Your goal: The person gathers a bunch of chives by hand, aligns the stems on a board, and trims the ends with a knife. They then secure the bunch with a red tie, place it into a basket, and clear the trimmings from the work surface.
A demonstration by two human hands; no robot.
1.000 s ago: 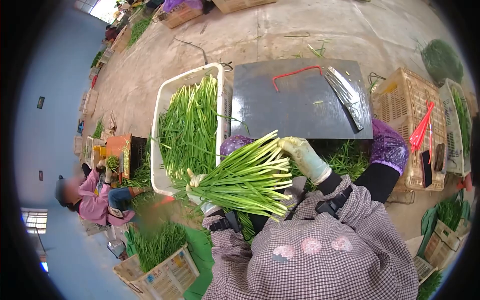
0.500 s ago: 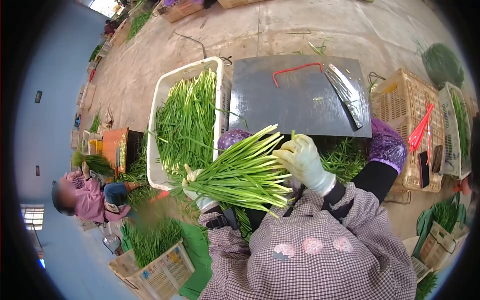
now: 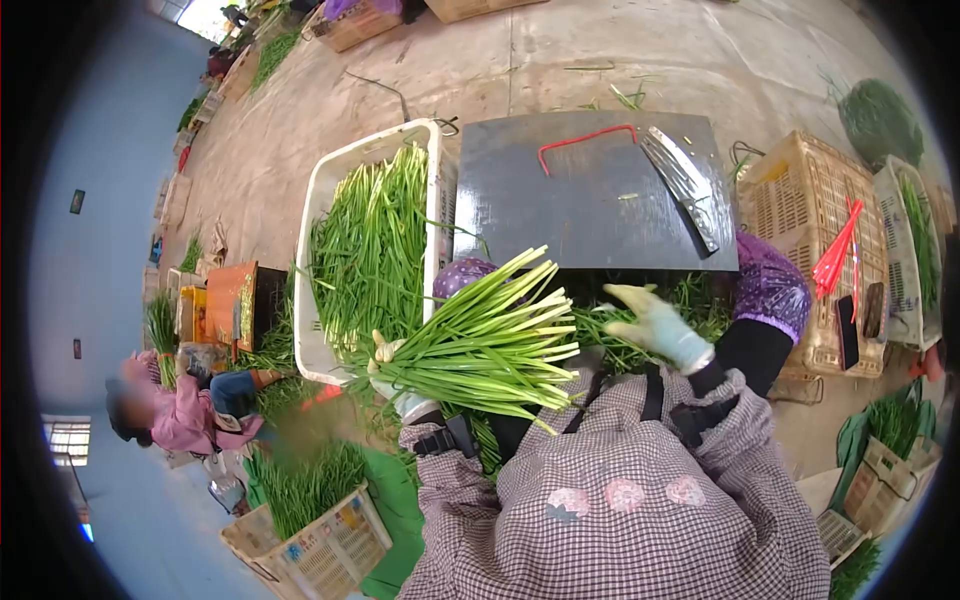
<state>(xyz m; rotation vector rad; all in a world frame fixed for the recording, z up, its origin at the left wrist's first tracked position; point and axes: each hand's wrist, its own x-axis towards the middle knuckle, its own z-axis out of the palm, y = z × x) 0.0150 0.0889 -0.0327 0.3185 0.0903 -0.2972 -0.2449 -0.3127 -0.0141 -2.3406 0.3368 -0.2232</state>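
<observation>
My left hand (image 3: 385,350), in a pale glove, is wrapped round a bunch of garlic chives (image 3: 490,345). Their pale stem ends fan out to the right over my lap, while the leaf tips are largely hidden by the hand and sleeve. To the right of the bunch, apart from it, my gloved right hand (image 3: 660,328) is open with fingers spread and nothing visible in it. Loose greens (image 3: 700,295) lie below that hand, under the board's edge. A dark board (image 3: 560,220) in front carries a knife (image 3: 680,190) and a bent red strip (image 3: 585,138).
A white crate (image 3: 308,250) full of chives stands left of the board. On the right, an upturned crate (image 3: 780,215) bears red ties (image 3: 837,250) and a phone (image 3: 847,330). A co-worker (image 3: 195,410) sits far left, near another chive crate (image 3: 330,535).
My right hand has moved right and down, away from the stem ends, and its pinched fingers have opened. My left hand keeps the bunch. The co-worker's greens have been lowered upright.
</observation>
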